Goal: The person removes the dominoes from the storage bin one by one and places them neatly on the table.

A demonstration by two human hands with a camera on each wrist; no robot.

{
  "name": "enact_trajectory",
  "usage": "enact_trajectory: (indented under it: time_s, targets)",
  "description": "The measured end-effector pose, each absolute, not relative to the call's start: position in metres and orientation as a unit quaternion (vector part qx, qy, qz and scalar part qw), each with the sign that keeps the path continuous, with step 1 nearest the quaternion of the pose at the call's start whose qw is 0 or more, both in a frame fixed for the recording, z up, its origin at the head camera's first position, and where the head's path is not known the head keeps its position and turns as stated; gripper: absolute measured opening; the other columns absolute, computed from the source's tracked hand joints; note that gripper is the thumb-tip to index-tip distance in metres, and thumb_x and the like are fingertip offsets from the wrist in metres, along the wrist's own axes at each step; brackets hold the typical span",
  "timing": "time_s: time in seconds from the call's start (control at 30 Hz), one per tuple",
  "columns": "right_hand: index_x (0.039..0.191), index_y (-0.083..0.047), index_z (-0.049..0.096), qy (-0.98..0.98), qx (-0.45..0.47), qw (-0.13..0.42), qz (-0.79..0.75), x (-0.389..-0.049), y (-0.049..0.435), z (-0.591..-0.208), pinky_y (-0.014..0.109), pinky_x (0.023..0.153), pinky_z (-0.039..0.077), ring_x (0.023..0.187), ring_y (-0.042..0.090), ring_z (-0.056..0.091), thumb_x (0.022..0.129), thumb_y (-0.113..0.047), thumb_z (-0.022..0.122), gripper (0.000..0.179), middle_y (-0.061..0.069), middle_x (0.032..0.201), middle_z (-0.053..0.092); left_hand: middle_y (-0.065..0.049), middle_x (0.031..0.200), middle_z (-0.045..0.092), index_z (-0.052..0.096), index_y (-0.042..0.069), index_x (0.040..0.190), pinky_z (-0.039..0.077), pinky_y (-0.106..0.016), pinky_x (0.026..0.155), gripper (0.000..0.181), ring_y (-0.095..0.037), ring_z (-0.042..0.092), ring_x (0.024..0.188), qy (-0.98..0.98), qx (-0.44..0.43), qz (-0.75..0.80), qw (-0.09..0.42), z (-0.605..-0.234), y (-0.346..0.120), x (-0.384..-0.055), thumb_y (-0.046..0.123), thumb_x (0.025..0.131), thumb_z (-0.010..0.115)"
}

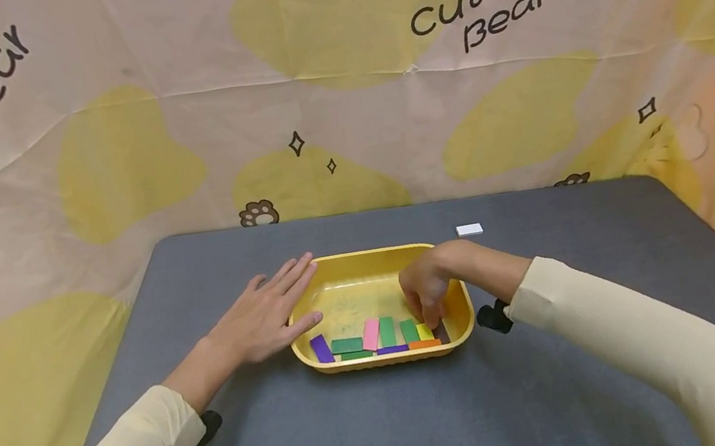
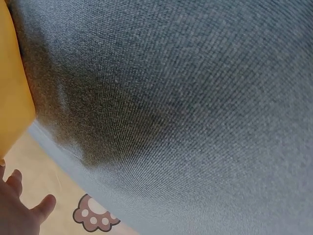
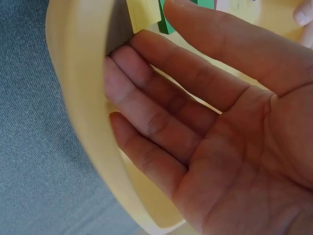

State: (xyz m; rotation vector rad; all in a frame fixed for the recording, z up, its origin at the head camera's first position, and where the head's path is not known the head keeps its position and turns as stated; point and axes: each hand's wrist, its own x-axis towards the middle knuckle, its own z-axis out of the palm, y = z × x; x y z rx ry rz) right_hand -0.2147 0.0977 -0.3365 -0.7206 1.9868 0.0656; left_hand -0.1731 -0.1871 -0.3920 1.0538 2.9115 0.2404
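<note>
A yellow tray (image 1: 370,255) stands on the grey table, with coloured flat blocks gathered along its near wall. Among them are a purple block (image 1: 321,349), a pink block (image 1: 371,334), a green block (image 1: 387,332) and an orange block (image 1: 424,344). My left hand (image 1: 265,309) rests at the tray's left rim, fingers spread. Inside the right end, my right hand (image 1: 426,286) reaches down, fingertips right at a dark grey block (image 3: 120,27) beside a yellow block (image 3: 143,13). Its thumb is apart from the other fingers, and the palm holds nothing.
A small white block (image 1: 469,229) lies on the table (image 1: 366,442) behind the tray, toward the right. Behind the table's far edge hangs a patterned cloth (image 1: 327,39). The tray's side wall (image 3: 80,98) rises close by my right fingertips.
</note>
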Motion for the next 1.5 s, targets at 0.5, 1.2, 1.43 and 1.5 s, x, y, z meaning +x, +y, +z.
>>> enact_trajectory:
  time_s: [0.5, 1.2, 1.43, 1.5]
  targets:
    - [0.094, -0.007, 0.074, 0.819, -0.277, 0.502, 0.023, -0.214, 0.098, -0.340, 0.020, 0.072, 0.046, 0.076, 0.008, 0.058, 0.086, -0.009, 0.076, 0.008, -0.005, 0.080, 0.065, -0.005, 0.167, 0.014, 0.017, 0.012, 0.160, 0.025, -0.066, 0.110, 0.081, -0.028, 0.019, 0.151, 0.937, 0.341, 0.075, 0.017, -0.393, -0.187, -0.174, 0.057, 0.099, 0.045]
    - [0.082, -0.007, 0.070, 0.824, -0.304, 0.478, 0.021, -0.212, 0.096, -0.333, 0.020, 0.062, 0.045, 0.069, 0.011, 0.058, 0.079, 0.008, 0.073, 0.016, -0.003, 0.075, 0.063, -0.006, 0.166, 0.015, 0.016, 0.012, 0.160, 0.026, -0.066, 0.110, 0.081, -0.027, 0.019, 0.151, 0.936, 0.343, 0.076, 0.012, -0.393, -0.188, -0.173, 0.059, 0.100, 0.043]
    - [0.087, -0.009, 0.070, 0.838, -0.332, 0.431, 0.027, -0.217, 0.102, -0.318, 0.022, 0.065, 0.045, 0.073, 0.010, 0.052, 0.078, 0.007, 0.073, 0.019, -0.004, 0.081, 0.064, -0.002, 0.167, 0.011, 0.016, 0.013, 0.161, 0.023, -0.066, 0.111, 0.082, -0.027, 0.018, 0.151, 0.939, 0.335, 0.077, 0.022, -0.393, -0.187, -0.173, 0.058, 0.099, 0.046]
    - [0.088, -0.009, 0.070, 0.844, -0.332, 0.421, 0.025, -0.218, 0.106, -0.312, 0.024, 0.065, 0.046, 0.072, 0.011, 0.052, 0.079, 0.008, 0.072, 0.019, -0.003, 0.082, 0.064, -0.002, 0.167, 0.011, 0.017, 0.013, 0.160, 0.023, -0.066, 0.111, 0.082, -0.027, 0.018, 0.151, 0.939, 0.334, 0.077, 0.023, -0.392, -0.186, -0.173, 0.057, 0.099, 0.047]
